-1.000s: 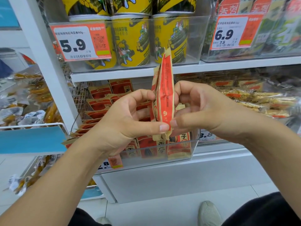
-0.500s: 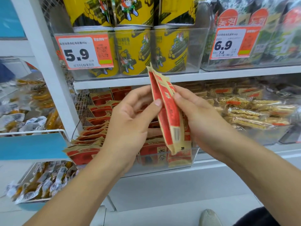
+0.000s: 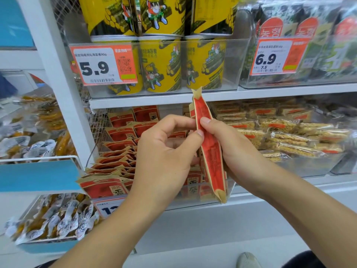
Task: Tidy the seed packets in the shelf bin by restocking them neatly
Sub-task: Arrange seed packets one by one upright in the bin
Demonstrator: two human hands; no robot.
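Note:
A small stack of red-and-tan seed packets (image 3: 211, 151) stands edge-on in front of the shelf, tilted with its top to the left. My right hand (image 3: 237, 151) grips it from the right, thumb on its upper edge. My left hand (image 3: 166, 151) pinches its left side with thumb and forefinger. Behind my hands a clear shelf bin (image 3: 230, 187) holds many more of the same packets (image 3: 116, 163), leaning in loose rows; one packet (image 3: 100, 185) hangs over the bin's front left corner.
Yellow snack tubs (image 3: 162, 64) fill a clear bin on the shelf above, behind a 5.9 price tag (image 3: 102, 65). Clear-wrapped cereal bars (image 3: 293, 140) lie to the right. Left, wire baskets (image 3: 38, 158) hold small wrapped snacks. A white upright post (image 3: 58, 74) borders the bin.
Both hands have kept hold of the packet stack and squared it up; two edges fanned apart before now show as one. The view has tilted slightly upward.

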